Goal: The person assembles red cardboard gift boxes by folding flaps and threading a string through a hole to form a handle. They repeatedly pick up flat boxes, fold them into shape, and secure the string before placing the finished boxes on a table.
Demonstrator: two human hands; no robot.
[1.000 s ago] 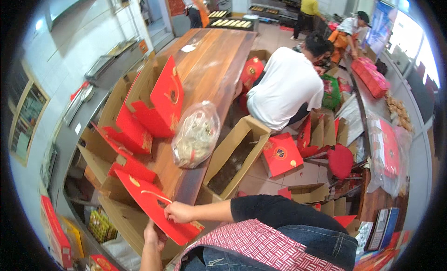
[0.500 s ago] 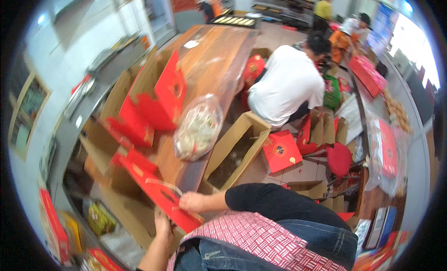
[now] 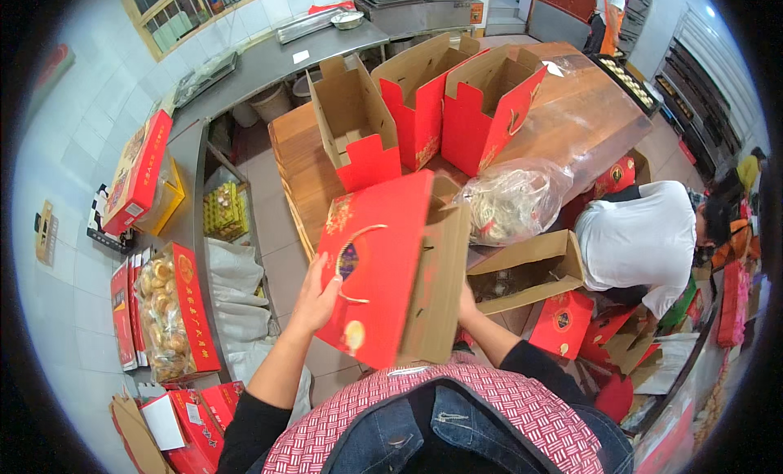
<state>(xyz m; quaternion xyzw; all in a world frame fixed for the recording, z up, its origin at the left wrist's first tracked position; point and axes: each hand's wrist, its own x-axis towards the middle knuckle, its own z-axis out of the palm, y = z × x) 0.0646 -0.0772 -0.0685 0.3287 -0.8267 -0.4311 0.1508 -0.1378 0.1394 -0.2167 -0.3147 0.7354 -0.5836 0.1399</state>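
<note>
A red cardboard gift box [image 3: 375, 270] with a rope handle and brown inner walls is held tilted in front of me. My left hand [image 3: 316, 295] grips its left edge, the thumb lying on the red face near the rope handle. On the opposite side my right hand [image 3: 468, 304] holds the brown cardboard wall, its fingers mostly hidden by the box. Beyond it on the wooden table [image 3: 306, 144] stand three open-topped red boxes, the nearest a brown-lined carton [image 3: 359, 119]. A clear plastic bag [image 3: 522, 197] of pale rope handles lies beside the held box.
To the right an open brown carton [image 3: 530, 270] sits by the table, and a person in a white shirt [image 3: 640, 238] crouches beyond it. At left, a metal counter [image 3: 189, 160] carries a red box [image 3: 140, 172] and a bag of round pastries [image 3: 163, 315]. Another person stands far back.
My view has swung left. The held box has come up in front of me, and my right hand has moved from beside its rope handle to its right wall.
</note>
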